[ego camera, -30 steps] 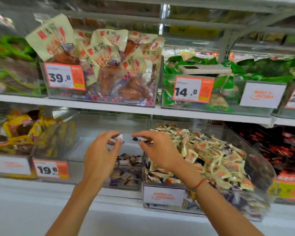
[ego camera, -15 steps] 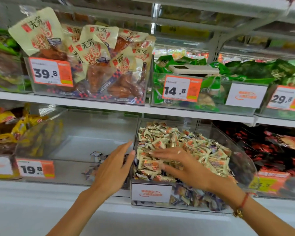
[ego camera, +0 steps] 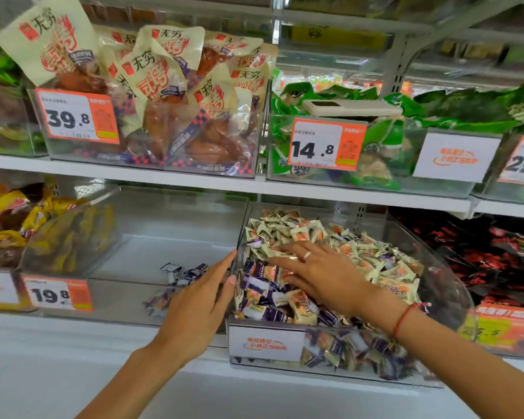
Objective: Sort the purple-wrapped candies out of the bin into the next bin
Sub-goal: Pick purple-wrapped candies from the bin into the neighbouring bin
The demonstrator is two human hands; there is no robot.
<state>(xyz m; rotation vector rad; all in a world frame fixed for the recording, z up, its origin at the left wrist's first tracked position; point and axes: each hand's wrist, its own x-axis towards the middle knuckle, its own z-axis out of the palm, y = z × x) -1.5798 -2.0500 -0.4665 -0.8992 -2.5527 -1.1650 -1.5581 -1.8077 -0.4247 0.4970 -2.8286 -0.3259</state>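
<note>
A clear bin on the lower shelf is heaped with cream-and-orange candies mixed with purple-wrapped candies. My right hand lies flat on the heap, fingers straight and spread, pointing left. To its left stands a nearly empty clear bin with several purple-wrapped candies at its front right. My left hand is held open with straight fingers against the wall between the two bins, holding nothing.
Above, a shelf carries bins of cream chicken packets and green packets behind price tags. A bin of yellow packets stands at far left, one of red-black packets at far right. A white ledge runs below.
A second ago both hands pinched small candies over the left bin. Those candies are gone from my fingers; the right hand moved right onto the heap and the left hand opened beside the bin wall.
</note>
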